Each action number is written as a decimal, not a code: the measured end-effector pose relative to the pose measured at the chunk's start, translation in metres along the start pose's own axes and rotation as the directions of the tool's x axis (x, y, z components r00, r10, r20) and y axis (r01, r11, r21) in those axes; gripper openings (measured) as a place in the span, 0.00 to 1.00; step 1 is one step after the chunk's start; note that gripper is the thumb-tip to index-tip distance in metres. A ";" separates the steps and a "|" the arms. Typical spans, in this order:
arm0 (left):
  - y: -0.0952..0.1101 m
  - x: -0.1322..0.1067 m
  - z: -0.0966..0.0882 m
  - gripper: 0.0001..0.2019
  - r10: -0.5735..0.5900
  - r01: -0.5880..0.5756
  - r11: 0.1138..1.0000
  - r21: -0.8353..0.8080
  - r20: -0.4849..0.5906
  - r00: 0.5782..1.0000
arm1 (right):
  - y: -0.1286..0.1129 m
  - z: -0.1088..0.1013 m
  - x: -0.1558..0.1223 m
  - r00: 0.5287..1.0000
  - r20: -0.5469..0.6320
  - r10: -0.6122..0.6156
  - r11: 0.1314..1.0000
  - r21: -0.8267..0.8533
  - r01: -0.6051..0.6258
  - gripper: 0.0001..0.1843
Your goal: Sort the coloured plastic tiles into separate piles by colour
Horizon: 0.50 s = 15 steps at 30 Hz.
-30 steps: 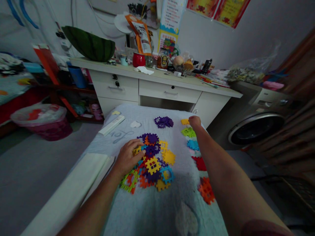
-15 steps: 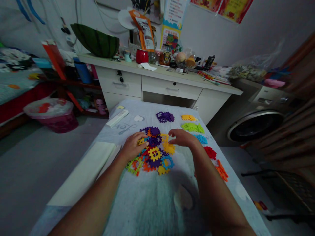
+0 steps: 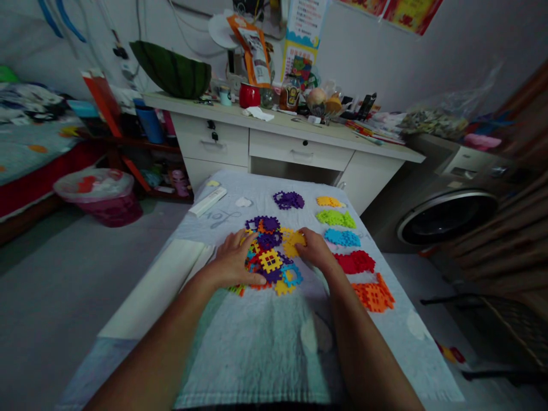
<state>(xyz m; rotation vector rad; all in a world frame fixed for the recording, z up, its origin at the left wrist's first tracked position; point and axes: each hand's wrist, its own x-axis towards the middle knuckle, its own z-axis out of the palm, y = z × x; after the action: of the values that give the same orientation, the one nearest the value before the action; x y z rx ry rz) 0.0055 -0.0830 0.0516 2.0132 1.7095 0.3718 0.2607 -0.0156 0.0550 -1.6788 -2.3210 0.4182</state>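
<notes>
A mixed pile of flat, notched plastic interlocking pieces lies mid-table, with a yellow window-shaped piece (image 3: 270, 260) on top and a blue ring-like piece (image 3: 293, 275) at its right. My left hand (image 3: 234, 261) rests over the pile's left side, fingers spread, partly hiding it. At the right edge, my right hand (image 3: 315, 246) has its fingertips and thumb closed around the edge of a yellow interlocking piece (image 3: 291, 242). Sorted groups lie apart: purple pieces (image 3: 289, 200), yellow pieces (image 3: 329, 201), green pieces (image 3: 335, 218), blue pieces (image 3: 342, 237), red pieces (image 3: 355, 262) and orange pieces (image 3: 375, 295).
The table wears a pale blue cloth (image 3: 257, 342). A white bar-shaped object (image 3: 208, 201) lies at its far left. Beyond stands a white desk (image 3: 295, 149) with a cut watermelon (image 3: 171, 71) and jars. A washing machine (image 3: 445, 194) is right; a pink bin (image 3: 100, 200) left.
My right hand has moved down onto the yellow piece and closed its fingers there. My left hand has spread wider over the pile. The view has shifted slightly, showing more red and orange pieces.
</notes>
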 end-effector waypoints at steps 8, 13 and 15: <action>0.018 -0.015 0.021 0.67 -0.090 0.083 0.985 0.150 0.040 0.995 | -0.001 0.020 0.006 0.938 -0.343 0.049 0.998 0.045 -0.035 0.16; 0.012 -0.015 0.044 0.61 0.026 0.001 0.990 0.139 -0.194 0.981 | 0.003 0.030 0.005 0.940 -0.342 0.009 0.999 0.043 0.006 0.18; 0.012 -0.014 0.049 0.58 0.074 -0.034 0.989 0.143 -0.289 0.955 | 0.006 0.031 0.004 0.949 -0.315 -0.026 0.997 0.056 0.046 0.17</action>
<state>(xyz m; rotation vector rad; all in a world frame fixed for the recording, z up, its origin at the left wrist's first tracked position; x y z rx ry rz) 0.0375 -0.1070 0.0170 2.1956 1.9031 0.6153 0.2532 -0.0131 0.0242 -1.5425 -2.0802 0.1957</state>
